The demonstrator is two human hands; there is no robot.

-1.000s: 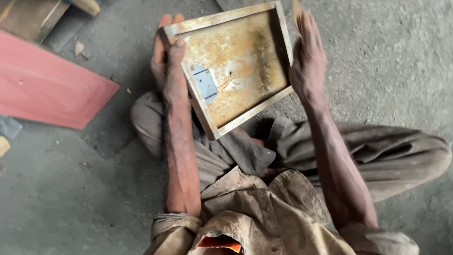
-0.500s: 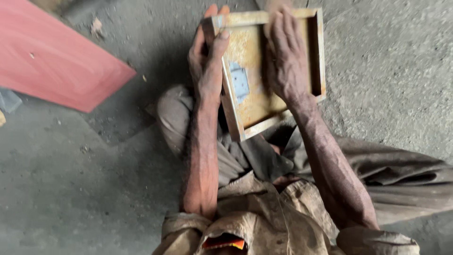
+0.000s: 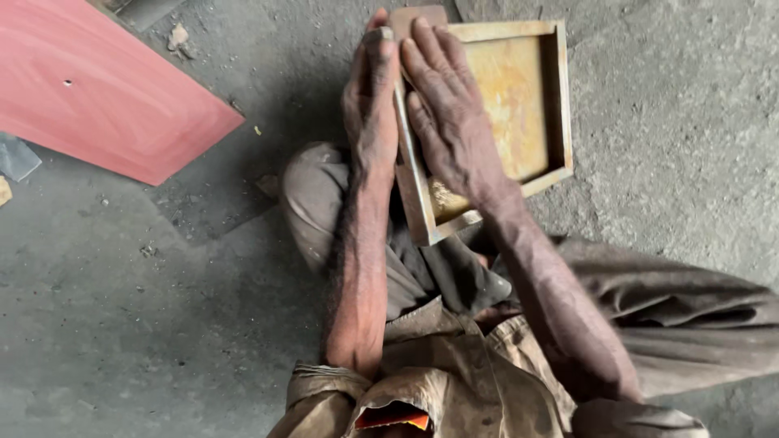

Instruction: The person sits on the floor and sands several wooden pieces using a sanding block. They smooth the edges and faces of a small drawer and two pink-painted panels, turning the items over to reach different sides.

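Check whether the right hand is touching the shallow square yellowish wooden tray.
Touching. The head view shows the right hand lying flat on the shallow square yellowish wooden tray, palm and fingers pressed on its inner panel, no gap visible.

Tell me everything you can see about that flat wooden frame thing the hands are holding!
The wooden tray is a shallow square with raised pale wood rims and a stained, yellow-brown flat bottom. It looks worn and dusty. It sits tilted above the person's lap, over the grey floor. The left hand grips its left rim, and the right hand lies flat across the inside, hiding part of the bottom.
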